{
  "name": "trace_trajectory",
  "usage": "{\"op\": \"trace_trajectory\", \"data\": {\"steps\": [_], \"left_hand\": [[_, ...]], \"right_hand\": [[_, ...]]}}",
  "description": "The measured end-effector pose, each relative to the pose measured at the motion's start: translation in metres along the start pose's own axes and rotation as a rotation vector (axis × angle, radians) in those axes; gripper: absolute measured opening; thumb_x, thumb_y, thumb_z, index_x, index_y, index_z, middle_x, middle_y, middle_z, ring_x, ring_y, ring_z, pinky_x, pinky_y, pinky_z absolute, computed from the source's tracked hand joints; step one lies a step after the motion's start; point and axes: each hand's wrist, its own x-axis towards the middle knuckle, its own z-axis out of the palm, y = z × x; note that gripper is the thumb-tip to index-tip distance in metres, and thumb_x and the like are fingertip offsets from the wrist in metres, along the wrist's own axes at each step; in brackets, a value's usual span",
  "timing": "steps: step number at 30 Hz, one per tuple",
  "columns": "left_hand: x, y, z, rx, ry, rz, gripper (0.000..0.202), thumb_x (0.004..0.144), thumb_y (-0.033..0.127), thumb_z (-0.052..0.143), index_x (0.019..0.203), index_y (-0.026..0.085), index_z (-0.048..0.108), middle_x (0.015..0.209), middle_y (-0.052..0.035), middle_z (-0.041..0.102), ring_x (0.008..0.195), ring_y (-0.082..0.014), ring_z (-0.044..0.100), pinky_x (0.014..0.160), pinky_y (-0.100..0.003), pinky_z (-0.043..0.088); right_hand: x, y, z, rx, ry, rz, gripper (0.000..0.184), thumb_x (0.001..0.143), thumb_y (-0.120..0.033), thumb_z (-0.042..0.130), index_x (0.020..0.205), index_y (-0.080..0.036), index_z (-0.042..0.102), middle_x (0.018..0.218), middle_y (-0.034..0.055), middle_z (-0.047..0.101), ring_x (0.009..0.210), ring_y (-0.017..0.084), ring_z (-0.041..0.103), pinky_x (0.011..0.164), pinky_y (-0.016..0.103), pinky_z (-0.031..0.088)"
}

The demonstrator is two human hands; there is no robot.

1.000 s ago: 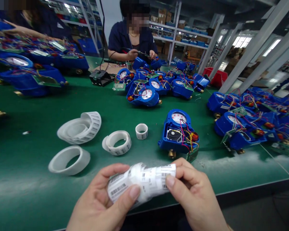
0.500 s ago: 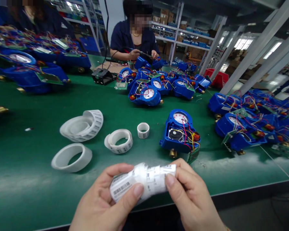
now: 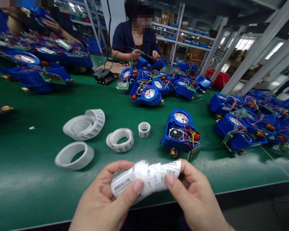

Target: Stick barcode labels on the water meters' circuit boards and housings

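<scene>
Between my two hands is a roll of white barcode labels [image 3: 150, 179], held level above the table's front edge and wound in overlapping layers. My left hand [image 3: 110, 195] is closed around its left end, thumb on the front. The right end is pinched by my right hand [image 3: 195, 192], thumb in front and fingers behind. Beyond them lie a large loose label coil [image 3: 96, 123], a plain white ring-shaped roll [image 3: 74, 156], a medium label roll [image 3: 121, 140] and a small label roll [image 3: 144, 130]. An opened blue water meter [image 3: 178, 131] with wires stands past my right hand.
Several blue meters [image 3: 149, 93] crowd the green table [image 3: 125, 112] ahead; more meters [image 3: 243, 125] stand right and others [image 3: 38, 77] left. Across the table a person [image 3: 135, 41] holds a thin tool near a small board. A black box-like stand [image 3: 104, 76] sits nearby.
The label roll's right end has risen slightly and flared out at my right hand. My grip otherwise looks the same. At the far left, another person's hands now show, holding a blue thing.
</scene>
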Motion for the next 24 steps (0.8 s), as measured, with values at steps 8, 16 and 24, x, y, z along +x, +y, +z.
{"op": "trace_trajectory", "data": {"steps": [8,16,24], "left_hand": [[0.002,0.005,0.0,-0.038,0.025,-0.028,0.06,0.052,0.015,0.093,0.099,0.026,0.059,0.079,0.0042,0.074,0.065,-0.0153,0.071,0.061,-0.019,0.06],[-0.002,0.009,0.007,-0.063,0.015,-0.058,0.06,0.053,0.023,0.095,0.1,0.027,0.058,0.079,0.0031,0.073,0.067,-0.0179,0.072,0.061,-0.021,0.06],[0.001,0.006,0.004,-0.058,0.003,-0.072,0.061,0.054,0.024,0.095,0.104,0.026,0.059,0.077,0.0024,0.073,0.038,-0.0056,0.054,0.032,-0.01,0.036]], "right_hand": [[0.004,-0.011,-0.006,0.192,-0.033,0.082,0.018,0.093,-0.036,0.063,0.091,-0.019,0.069,0.089,0.0044,0.074,0.083,0.018,0.068,0.077,0.027,0.053],[0.008,-0.013,-0.006,0.325,-0.06,0.121,0.017,0.091,-0.035,0.067,0.091,-0.019,0.07,0.086,0.0046,0.076,0.084,0.02,0.072,0.079,0.03,0.058],[0.009,-0.012,-0.003,0.388,-0.047,0.121,0.015,0.09,-0.035,0.068,0.089,-0.02,0.069,0.082,0.0018,0.074,0.075,0.015,0.068,0.077,0.027,0.056]]}}
